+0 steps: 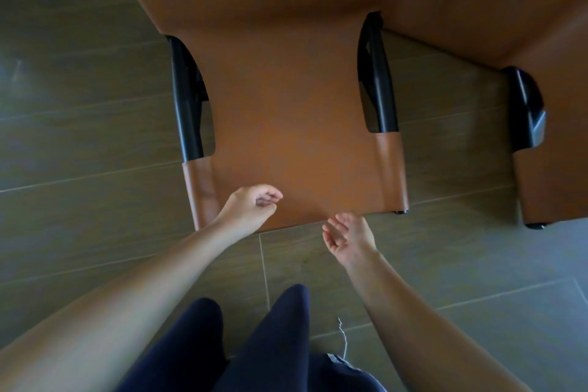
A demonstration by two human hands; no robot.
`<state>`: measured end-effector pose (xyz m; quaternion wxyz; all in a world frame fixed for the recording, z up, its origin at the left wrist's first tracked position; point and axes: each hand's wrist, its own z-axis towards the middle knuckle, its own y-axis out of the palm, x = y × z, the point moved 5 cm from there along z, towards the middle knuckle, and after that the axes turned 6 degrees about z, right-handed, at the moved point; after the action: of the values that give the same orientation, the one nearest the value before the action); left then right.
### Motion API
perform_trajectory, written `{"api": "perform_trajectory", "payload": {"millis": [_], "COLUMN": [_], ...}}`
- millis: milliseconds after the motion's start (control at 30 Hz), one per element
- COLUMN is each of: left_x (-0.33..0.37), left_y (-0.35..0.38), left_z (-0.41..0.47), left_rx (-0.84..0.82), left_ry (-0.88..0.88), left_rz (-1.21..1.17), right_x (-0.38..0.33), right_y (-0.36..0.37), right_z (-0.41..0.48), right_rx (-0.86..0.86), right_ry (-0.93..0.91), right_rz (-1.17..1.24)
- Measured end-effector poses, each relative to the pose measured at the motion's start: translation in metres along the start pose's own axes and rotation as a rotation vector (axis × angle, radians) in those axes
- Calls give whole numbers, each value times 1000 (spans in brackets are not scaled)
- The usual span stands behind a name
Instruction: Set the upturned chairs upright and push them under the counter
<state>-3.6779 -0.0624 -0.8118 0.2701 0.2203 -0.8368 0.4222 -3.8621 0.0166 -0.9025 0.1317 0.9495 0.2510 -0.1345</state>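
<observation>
The brown chair (pixel 296 124) sits on the floor (pixel 79 137), maybe upright already. The left hand (pixel 251 207) is loosely curled, the right hand (pixel 348 234) flat, both empty. Next, grab its back and push.

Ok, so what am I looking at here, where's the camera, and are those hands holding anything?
There is no machine here. A person is working with bare hands, and the single picture comes from a camera worn on the head, looking down. That is why both forearms and the person's dark trousers show at the bottom. In front is a brown chair with a black frame, on a tiled floor. Part of a second chair shows at the right. The left hand, fingers loosely curled, is over the chair's near edge. The right hand, palm up, is just beside that edge. Neither hand holds anything.
</observation>
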Motion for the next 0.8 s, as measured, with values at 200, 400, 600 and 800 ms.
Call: {"api": "perform_trajectory", "payload": {"millis": [200, 400, 600, 800], "left_x": [-5, -7, -6, -9], "left_y": [6, 21, 33, 44], "left_z": [4, 7, 14, 17], "left_rx": [-1, -36, -47, -77], "left_ry": [15, 39, 67, 73], "left_rz": [49, 86, 82, 117], "right_x": [11, 14, 16, 12], "right_y": [2, 3, 5, 11], "right_z": [7, 10, 15, 12], "right_rx": [38, 67, 49, -39], "right_ry": [21, 15, 53, 86], "right_rz": [186, 215, 226, 247]}}
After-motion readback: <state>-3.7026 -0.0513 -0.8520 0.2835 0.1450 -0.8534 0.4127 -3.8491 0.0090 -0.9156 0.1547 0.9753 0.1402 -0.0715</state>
